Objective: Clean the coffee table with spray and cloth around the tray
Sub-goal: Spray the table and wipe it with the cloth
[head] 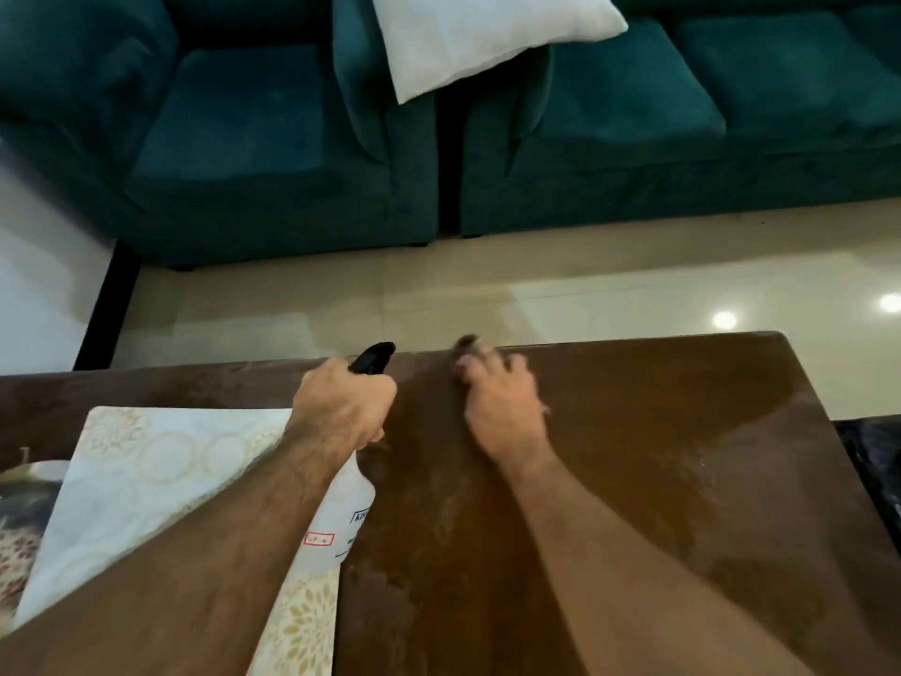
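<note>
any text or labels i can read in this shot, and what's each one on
"KIS": black boxed letters on the spray bottle, cut off by the bottle's curve; the rest is hidden.
Small red-bordered sticker on the same bottle: its marks are too blurred to read.
Fine print under the boxed letters: too small to read.
Nothing else bears readable text.

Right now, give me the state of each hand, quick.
Left hand: gripping the spray bottle at its neck.
Right hand: pressing a dark cloth on the coffee table; grip blurred, cannot tell.
</note>
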